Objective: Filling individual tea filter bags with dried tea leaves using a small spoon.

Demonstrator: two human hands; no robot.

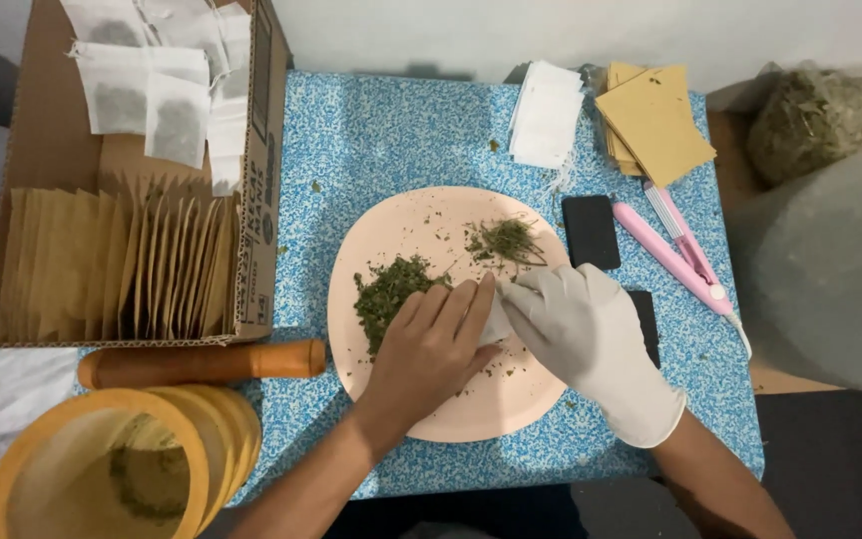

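Two hands met over the pink plate [421,225]: the bare left hand [429,349] and the gloved right hand [581,329] together pinched a small white bag [497,321] above the plate's middle. Dried green herbs [388,291] lay heaped on the plate just left of the hands. Beyond the plate's far rim sat white bags [545,115] and tan envelopes [655,120]; a pink sealer [678,250] lay to its right.
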